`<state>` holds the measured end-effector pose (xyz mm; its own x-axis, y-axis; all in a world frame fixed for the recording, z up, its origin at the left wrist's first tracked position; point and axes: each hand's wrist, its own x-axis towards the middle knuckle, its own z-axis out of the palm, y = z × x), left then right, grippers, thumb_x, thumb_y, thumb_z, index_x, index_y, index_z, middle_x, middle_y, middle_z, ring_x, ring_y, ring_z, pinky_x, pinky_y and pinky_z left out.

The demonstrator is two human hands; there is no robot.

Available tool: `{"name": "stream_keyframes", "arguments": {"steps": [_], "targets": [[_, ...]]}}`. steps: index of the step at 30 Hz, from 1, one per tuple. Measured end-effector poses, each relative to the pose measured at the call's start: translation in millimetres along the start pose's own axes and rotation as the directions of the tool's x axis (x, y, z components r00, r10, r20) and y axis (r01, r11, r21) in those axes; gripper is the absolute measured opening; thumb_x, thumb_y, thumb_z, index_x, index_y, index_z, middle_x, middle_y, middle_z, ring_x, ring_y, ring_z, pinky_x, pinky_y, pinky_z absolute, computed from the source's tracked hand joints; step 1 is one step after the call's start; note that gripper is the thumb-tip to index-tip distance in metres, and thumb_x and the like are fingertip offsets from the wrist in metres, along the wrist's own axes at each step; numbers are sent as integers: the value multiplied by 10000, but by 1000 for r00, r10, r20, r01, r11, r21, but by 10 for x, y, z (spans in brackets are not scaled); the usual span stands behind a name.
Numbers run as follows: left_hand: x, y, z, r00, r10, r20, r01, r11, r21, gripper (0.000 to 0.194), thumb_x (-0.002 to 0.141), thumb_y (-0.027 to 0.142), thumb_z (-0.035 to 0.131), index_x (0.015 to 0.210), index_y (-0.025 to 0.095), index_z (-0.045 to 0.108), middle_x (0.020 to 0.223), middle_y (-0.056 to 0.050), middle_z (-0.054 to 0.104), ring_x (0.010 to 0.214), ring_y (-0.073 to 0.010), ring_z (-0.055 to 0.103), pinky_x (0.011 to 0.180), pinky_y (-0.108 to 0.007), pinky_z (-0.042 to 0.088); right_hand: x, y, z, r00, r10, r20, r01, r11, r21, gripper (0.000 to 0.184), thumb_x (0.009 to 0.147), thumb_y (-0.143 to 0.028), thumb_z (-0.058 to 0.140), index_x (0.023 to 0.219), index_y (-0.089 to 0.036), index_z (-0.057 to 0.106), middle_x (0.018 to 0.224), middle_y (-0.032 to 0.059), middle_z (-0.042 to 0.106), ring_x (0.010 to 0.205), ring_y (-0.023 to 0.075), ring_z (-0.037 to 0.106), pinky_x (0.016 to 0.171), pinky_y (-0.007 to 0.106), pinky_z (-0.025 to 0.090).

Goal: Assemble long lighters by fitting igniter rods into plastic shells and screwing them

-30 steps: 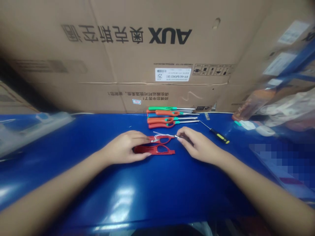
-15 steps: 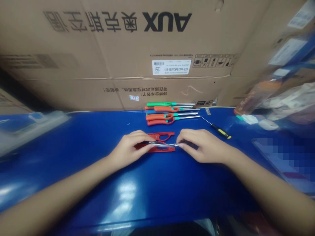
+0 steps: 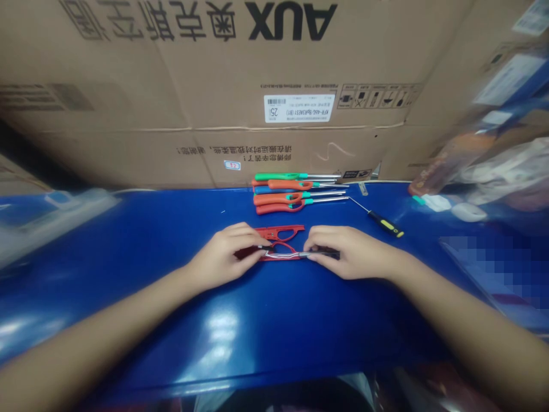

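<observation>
Two red lighter shell halves lie on the table between my hands, the far half (image 3: 274, 233) apart from the near half (image 3: 286, 245). My left hand (image 3: 218, 252) pinches a small dark part (image 3: 266, 248) over the left end of the near half; its fingers hide much of it. White wires (image 3: 283, 255) run from there to a slim metal lighter tube (image 3: 305, 254). Thumb and fingers of my right hand (image 3: 351, 252) close on that tube, whose dark length shows under the palm.
Several gas lighters (image 3: 278, 199) with orange, green and blue handles lie stacked beyond the shells. A black-and-yellow screwdriver (image 3: 385, 224) rests to their right. A large cardboard box (image 3: 206, 103) walls off the back. An orange bottle (image 3: 446, 163) and plastic bags (image 3: 514, 171) are at right.
The metal tube in my right hand has come down nearer the near shell half, and the wires now show as separate strands. Both hands keep their grip; the view has tilted slightly downward.
</observation>
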<state>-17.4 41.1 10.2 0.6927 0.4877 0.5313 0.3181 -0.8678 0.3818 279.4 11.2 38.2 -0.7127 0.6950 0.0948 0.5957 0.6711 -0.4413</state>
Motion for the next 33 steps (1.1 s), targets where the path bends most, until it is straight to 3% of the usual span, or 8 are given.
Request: {"name": "stream_keyframes", "arguments": {"steps": [6, 13, 23, 33], "targets": [[1, 42, -34, 1000, -23, 21, 24, 999, -48, 223, 921, 154, 624, 1106, 176, 747, 979, -88, 758, 878, -186, 687, 792, -314, 573, -13, 8, -14, 998, 23, -59, -23, 1000, 0, 80, 964, -246, 557, 1003, -212, 618, 990, 29, 642, 836, 155, 572, 730, 286, 441], [6, 19, -11, 999, -27, 36, 29, 998, -51, 224, 956, 179, 597, 1115, 189, 754, 976, -97, 762, 872, -187, 696, 789, -317, 584, 4, 7, -22, 998, 41, -43, -42, 999, -17, 55, 942, -230, 579, 981, -216, 616, 911, 12, 662, 766, 153, 573, 680, 282, 424], [-22, -21, 2, 998, -55, 22, 54, 998, 15, 206, 950, 178, 612, 1082, 189, 769, 981, -78, 779, 870, -176, 722, 777, -286, 597, 5, 22, 19, 999, -29, 15, 30, 998, -53, 214, 963, -190, 530, 1106, -209, 687, 1068, 48, 680, 924, 179, 645, 779, 308, 496], [-28, -13, 22, 996, -84, 28, 84, 996, 4, 187, 928, 171, 642, 1045, 200, 786, 995, -63, 791, 865, -175, 754, 777, -274, 621, 8, 62, 20, 1000, -4, 14, 6, 994, -109, 232, 970, -234, 582, 1114, -256, 763, 1003, 37, 698, 825, 165, 655, 704, 287, 479]]}}
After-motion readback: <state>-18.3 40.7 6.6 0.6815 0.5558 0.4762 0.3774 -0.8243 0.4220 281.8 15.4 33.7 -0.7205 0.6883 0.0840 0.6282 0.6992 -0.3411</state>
